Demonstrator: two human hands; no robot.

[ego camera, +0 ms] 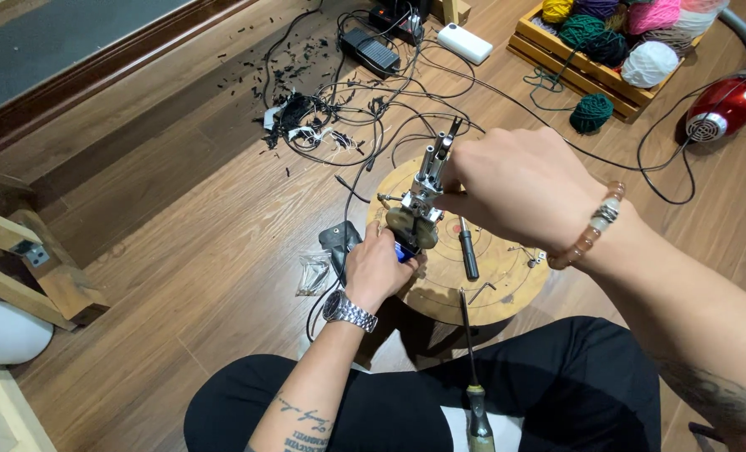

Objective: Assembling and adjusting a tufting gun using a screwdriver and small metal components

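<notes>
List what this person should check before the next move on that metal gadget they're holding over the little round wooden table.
1. Left hand grips the base of the metal device: ok.
2. Right hand steadies its upper part: ok.
3. Device is over the round wooden stool: ok.
4. Black-handled tool lies within reach on the stool: ok.
5. Screwdriver rests against the lap, pointing at the stool: not ok.
6. Loose cables clear of the device: cannot tell.

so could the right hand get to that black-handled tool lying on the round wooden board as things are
Probably yes. The black-handled tool lies bare on the round wooden board, just below the right hand, with nothing over it. But that hand is on the metal device, which the left hand grips from below, so it would have to let go.
</notes>
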